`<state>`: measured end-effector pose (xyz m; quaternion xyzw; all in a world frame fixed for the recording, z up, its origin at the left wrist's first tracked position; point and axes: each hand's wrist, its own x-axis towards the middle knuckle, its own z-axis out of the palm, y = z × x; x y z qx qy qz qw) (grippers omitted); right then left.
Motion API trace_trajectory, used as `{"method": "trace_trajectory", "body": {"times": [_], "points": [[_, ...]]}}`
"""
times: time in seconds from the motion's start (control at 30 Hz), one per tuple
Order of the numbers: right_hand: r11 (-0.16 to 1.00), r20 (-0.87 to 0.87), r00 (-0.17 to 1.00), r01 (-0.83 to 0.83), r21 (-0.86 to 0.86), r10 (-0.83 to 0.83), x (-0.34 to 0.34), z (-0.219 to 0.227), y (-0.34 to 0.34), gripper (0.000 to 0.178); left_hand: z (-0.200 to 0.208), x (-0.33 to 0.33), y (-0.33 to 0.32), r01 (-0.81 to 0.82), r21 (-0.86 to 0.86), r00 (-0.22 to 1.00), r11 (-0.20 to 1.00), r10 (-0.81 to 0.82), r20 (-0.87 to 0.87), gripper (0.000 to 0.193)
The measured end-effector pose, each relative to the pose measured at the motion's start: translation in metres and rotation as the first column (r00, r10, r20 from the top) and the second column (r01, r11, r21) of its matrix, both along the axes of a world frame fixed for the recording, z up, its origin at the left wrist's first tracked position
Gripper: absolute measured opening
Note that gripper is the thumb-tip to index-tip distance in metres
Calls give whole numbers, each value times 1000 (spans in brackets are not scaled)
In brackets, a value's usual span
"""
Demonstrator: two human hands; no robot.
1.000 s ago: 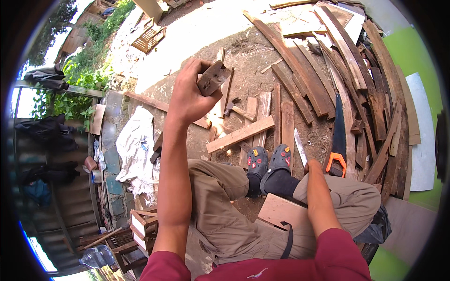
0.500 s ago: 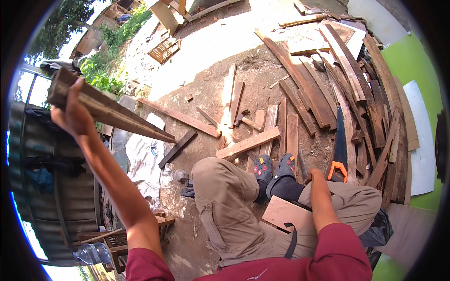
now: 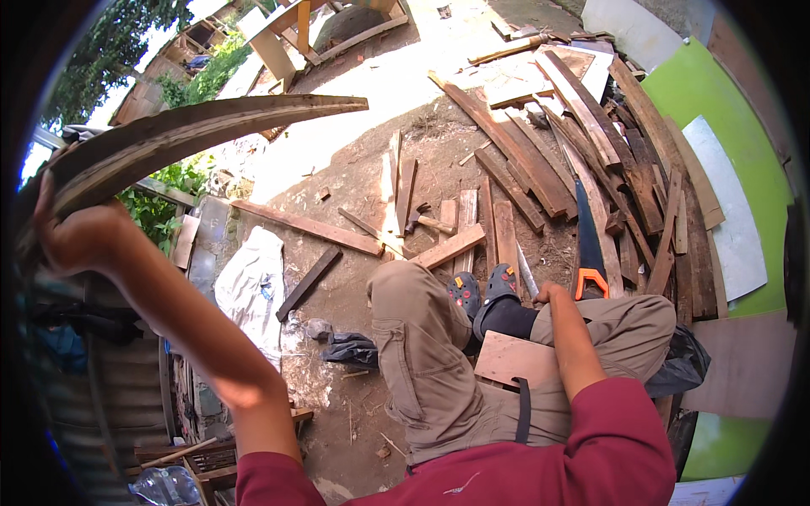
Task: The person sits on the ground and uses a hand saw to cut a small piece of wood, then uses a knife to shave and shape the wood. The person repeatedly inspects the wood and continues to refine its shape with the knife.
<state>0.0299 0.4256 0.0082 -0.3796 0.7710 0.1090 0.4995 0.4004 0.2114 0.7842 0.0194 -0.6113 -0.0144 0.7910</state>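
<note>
Raised at the far left, my left hand (image 3: 72, 232) grips a long, dark wooden plank (image 3: 211, 131), whose far end points across to the right. My right hand (image 3: 553, 293) is closed beside my bent right knee. A narrow grey blade (image 3: 527, 274) sticks out ahead of it; its handle is hidden by the fingers. A handsaw (image 3: 591, 236) with an orange handle stands just right of that hand, blade pointing away. A flat light-brown wooden piece (image 3: 515, 360) lies on my lap, with a black strap by it.
A claw hammer (image 3: 429, 221) lies on the ground among loose wood strips ahead of my feet. Stacked boards (image 3: 641, 160) fill the right side, near a green panel (image 3: 734, 152). To the left are a white cloth (image 3: 253, 291), a black plastic bag (image 3: 350, 348) and a clear bottle (image 3: 164, 487).
My left hand has moved left and down, and the plank has swung so its far end points right and higher instead of down to the ground. My right hand stays near the knee.
</note>
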Motion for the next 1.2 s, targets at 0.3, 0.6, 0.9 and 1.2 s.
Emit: {"method": "trace_trajectory", "body": {"times": [0.3, 0.6, 0.9, 1.2], "points": [[992, 20, 994, 105, -71, -104, 8, 11, 0, 53, -291, -150, -49, 147, 289, 971, 946, -193, 138, 35], [974, 48, 998, 19, 228, -31, 6, -62, 4, 34, -290, -180, -24, 33, 327, 973, 944, -105, 207, 41], [989, 65, 989, -134, 67, 130, 3, -104, 11, 56, -284, -161, -23, -208, 382, 973, 900, 152, 173, 43], [966, 1, 986, 165, -198, -168, -24, 6, 21, 74, -292, -144, -36, 109, 384, 994, 917, -92, -62, 93]]}}
